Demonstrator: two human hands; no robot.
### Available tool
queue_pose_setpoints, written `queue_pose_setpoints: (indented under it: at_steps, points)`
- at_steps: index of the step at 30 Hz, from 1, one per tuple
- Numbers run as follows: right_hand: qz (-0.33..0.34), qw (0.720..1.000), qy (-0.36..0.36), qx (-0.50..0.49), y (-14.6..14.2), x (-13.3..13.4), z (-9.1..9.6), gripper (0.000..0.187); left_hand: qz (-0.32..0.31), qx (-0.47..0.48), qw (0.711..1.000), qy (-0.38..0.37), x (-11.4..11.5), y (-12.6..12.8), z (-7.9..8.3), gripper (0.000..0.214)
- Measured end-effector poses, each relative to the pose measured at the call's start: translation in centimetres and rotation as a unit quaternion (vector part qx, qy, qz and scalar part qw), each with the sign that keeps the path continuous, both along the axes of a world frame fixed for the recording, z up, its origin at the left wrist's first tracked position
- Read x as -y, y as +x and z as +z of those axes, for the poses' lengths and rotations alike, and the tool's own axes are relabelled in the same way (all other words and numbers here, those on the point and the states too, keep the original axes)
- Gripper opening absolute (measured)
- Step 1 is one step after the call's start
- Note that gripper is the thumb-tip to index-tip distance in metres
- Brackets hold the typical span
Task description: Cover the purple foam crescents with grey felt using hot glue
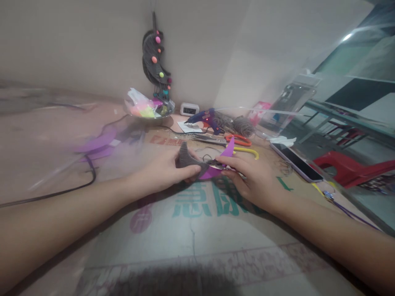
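Observation:
A purple crescent [210, 172], partly wound with grey yarn [189, 158], is held between my two hands over the cardboard. My left hand [168, 167] is closed around the wrapped end, its thumb pressed on the yarn. Thumb and forefinger of my right hand [247, 176] pinch the crescent near its bare purple side, where a dark strand and a pale edge show, too blurred to make out. A purple tip [228, 148] sticks up above the right fingers. Just beyond the hands lie orange-handled scissors [237, 140] and a yellow-handled tool [248, 153].
Printed cardboard [166, 242] covers the table. Behind are a blue glue gun [202, 118], a yarn ball [243, 125], a small clock [189, 109] and a bowl [151, 119]. A phone [298, 162] lies right, purple pieces [98, 146] left. A decorated crescent [152, 57] hangs behind.

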State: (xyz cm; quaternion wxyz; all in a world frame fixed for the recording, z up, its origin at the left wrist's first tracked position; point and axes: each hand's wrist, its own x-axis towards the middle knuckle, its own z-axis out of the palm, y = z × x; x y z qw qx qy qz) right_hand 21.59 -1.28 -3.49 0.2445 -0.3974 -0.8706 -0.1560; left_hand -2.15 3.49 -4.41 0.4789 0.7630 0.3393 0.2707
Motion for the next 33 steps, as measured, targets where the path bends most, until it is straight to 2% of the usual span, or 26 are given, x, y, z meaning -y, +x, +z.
queue_pose_setpoints:
  at_steps: [12,23,33]
  points:
    - [0.019,1.0,-0.019,0.007,0.4,-0.08,0.05,0.025,0.023,0.006,0.998,0.061,0.25,-0.05,-0.38,0.025]
    - [0.028,0.999,-0.027,-0.004,0.82,-0.23,-0.14,0.027,0.001,0.024,0.999,0.042,0.14,-0.04,-0.56,0.024]
    - [0.033,0.999,-0.024,-0.015,0.71,-0.26,-0.07,0.025,0.008,0.005,0.998,0.061,0.01,0.04,-0.53,0.026]
